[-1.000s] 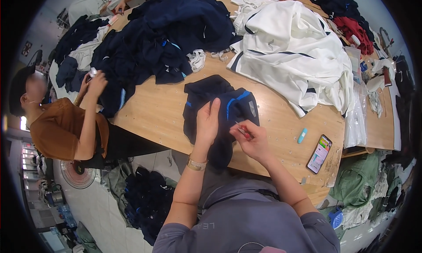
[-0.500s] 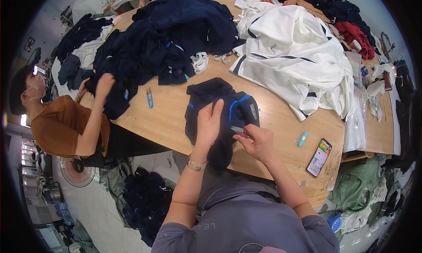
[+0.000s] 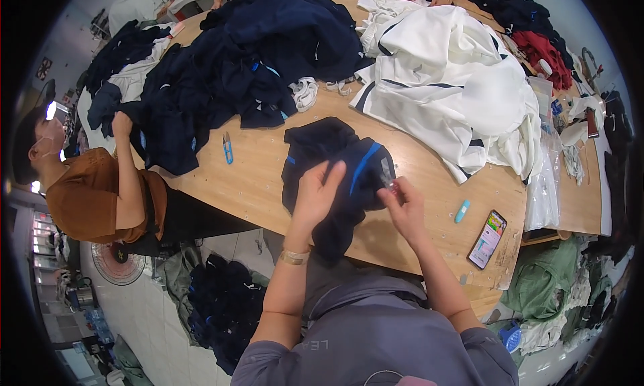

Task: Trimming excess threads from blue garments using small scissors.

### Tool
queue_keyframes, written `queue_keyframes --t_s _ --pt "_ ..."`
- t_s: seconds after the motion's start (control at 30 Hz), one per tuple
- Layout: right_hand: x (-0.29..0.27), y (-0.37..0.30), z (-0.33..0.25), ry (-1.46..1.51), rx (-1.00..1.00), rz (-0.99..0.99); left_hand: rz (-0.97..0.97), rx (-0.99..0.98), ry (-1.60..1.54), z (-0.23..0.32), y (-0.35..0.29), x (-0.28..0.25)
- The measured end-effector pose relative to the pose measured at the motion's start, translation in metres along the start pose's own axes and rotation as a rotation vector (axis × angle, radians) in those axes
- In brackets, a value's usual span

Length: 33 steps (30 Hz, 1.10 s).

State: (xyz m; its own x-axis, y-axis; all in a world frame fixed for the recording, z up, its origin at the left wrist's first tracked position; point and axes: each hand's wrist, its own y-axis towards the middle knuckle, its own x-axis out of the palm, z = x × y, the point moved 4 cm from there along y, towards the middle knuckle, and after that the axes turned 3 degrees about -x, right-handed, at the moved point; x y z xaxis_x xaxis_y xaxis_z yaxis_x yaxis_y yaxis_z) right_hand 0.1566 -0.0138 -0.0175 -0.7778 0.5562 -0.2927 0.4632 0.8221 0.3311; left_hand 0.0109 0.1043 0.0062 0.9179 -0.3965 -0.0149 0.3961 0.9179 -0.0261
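Note:
A dark navy garment (image 3: 342, 148) with a bright blue stripe lies bunched on the table in front of me, its lower end at the near edge. My left hand (image 3: 315, 195) rests against its left part, thumb raised apart from the fingers, so it is open. In my right hand (image 3: 404, 208) are small thread snips (image 3: 394, 187) with a red grip, held closed in the fingers. Their blades are by a pale patch on the garment's right side. How far the blades are apart is too small to tell.
Blue-handled snips (image 3: 227, 148) lie left on the table (image 3: 255, 178). To the right are a turquoise capped tube (image 3: 461, 211) and a phone (image 3: 488, 240). Navy clothes (image 3: 282, 37) and white clothes (image 3: 456, 84) pile up behind. A co-worker (image 3: 100, 198) handles navy cloth at left.
My right hand has moved slightly right and up with the snips, toward the pale patch. My left hand has shifted slightly lower. The co-worker's raised hand has moved left and down.

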Motion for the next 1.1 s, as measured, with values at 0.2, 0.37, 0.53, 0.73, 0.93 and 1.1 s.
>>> queue_keyframes --t_s 0.2,0.37,0.53,0.73,0.93,1.1 --pt "-0.025 -0.004 0.082 0.337 0.417 0.266 -0.781 -0.112 0.665 -0.012 -0.022 -0.011" --pt "-0.013 0.012 0.133 -0.030 0.407 0.271 -0.217 -0.105 0.572 -0.033 0.023 0.011" --pt "0.012 0.029 0.155 -0.146 0.306 0.115 -0.202 -0.180 0.478 -0.075 0.034 0.058" --pt "-0.011 0.050 0.034 -0.149 -0.016 0.122 -0.222 -0.255 0.007 -0.094 0.041 0.052" --pt "-0.020 0.011 -0.027 -0.064 -0.393 0.070 -0.085 0.095 -0.145 -0.024 0.002 0.001" --pt "0.015 -0.053 0.015 -0.218 -0.132 -0.516 -0.032 -0.106 0.609 -0.046 -0.022 -0.067"
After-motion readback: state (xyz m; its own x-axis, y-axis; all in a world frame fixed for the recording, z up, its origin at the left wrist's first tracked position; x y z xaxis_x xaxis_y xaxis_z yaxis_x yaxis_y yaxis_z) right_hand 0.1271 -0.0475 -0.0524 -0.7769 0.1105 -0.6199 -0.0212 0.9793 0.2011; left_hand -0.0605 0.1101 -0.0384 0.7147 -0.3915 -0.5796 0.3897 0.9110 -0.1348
